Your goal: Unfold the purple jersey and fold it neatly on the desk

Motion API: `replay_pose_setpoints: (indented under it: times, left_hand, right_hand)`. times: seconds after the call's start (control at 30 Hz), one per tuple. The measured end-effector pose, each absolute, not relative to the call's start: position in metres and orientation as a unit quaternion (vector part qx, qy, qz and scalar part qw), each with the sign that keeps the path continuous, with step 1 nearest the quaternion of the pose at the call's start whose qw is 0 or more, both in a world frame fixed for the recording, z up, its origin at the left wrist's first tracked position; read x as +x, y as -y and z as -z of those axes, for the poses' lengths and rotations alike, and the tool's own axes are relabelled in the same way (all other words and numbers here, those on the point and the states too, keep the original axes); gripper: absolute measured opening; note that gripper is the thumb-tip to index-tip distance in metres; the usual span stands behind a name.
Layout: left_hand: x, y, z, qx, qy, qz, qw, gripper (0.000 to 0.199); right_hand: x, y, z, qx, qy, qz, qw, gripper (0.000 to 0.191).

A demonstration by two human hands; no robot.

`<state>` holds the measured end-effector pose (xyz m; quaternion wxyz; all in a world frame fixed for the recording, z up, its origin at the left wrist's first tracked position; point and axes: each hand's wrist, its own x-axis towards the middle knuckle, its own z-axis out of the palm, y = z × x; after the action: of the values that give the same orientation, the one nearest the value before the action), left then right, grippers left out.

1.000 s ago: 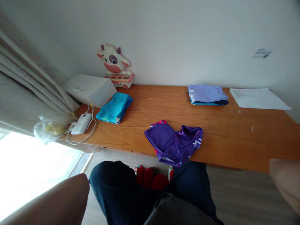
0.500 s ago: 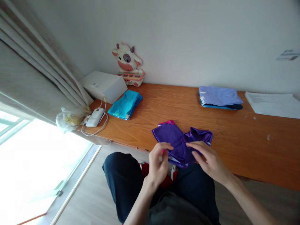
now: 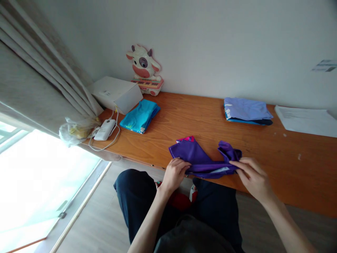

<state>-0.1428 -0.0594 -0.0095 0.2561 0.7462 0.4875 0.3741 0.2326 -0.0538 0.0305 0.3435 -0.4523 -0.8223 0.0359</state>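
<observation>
A purple cloth garment (image 3: 191, 152) with a pink patterned corner lies partly folded at the front edge of the wooden table (image 3: 181, 119). My left hand (image 3: 176, 173) pinches its near edge on the left side. At the right end, by a bunched part of the fabric, my right hand (image 3: 251, 175) grips the same edge between thumb and fingers. Between both hands the edge is drawn out in a straight band, with a pale strip showing beneath. The exact kind of garment cannot be made out.
A folded blue cloth (image 3: 140, 116) lies at the left, near a white box (image 3: 116, 93), a cow toy piano (image 3: 144, 72), a white corded device (image 3: 105, 130) and a plastic bag (image 3: 77, 131). Folded lilac cloth (image 3: 247, 109) and white paper (image 3: 306, 120) lie at the back right.
Both hands have closed on the purple garment's near edge and moved apart, the right one further right. The loose near part is now stretched into a straight band.
</observation>
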Motion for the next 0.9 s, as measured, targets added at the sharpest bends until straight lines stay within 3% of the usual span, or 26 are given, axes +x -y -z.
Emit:
replay_pose_setpoints:
  times: [0.1,0.23,0.33,0.43,0.57,0.63,0.7,0.8,0.9]
  left_hand:
    - [-0.144,0.058,0.0,0.69,-0.532,-0.405,0.277,0.025]
    - [-0.143,0.057,-0.012,0.569,-0.585,-0.457,0.355,0.025]
    - [-0.146,0.051,-0.012,0.468,-0.581,-0.492,0.449,0.03]
    - [-0.153,0.04,-0.011,0.319,-0.535,-0.546,0.56,0.037]
    - [-0.168,0.022,-0.031,0.19,-0.487,-0.576,0.628,0.052]
    - [-0.176,0.012,-0.051,0.237,-0.468,-0.58,0.623,0.055]
    - [-0.182,-0.002,-0.071,0.326,-0.454,-0.575,0.598,0.055]
    - [-0.19,-0.024,-0.089,0.479,-0.46,-0.572,0.482,0.045]
    - [-0.195,-0.037,-0.087,0.575,-0.508,-0.556,0.321,0.032]
  right_hand:
    - [0.262,0.07,-0.029,-0.489,0.796,0.003,0.357,0.034]
    - [0.286,0.085,-0.015,-0.519,0.824,0.025,0.225,0.021]
    - [0.299,0.085,-0.003,-0.563,0.798,0.047,0.209,0.018]
    - [0.309,0.074,0.003,-0.615,0.739,0.03,0.272,0.023]
    - [0.316,0.045,-0.009,-0.685,0.561,-0.059,0.46,0.023]
    - [0.316,0.025,-0.022,-0.642,0.484,-0.159,0.573,0.021]
    - [0.315,0.006,-0.036,-0.561,0.476,-0.279,0.618,0.019]
    - [0.31,-0.015,-0.049,-0.529,0.534,-0.349,0.56,0.029]
    - [0.295,-0.019,-0.05,-0.571,0.591,-0.297,0.487,0.047]
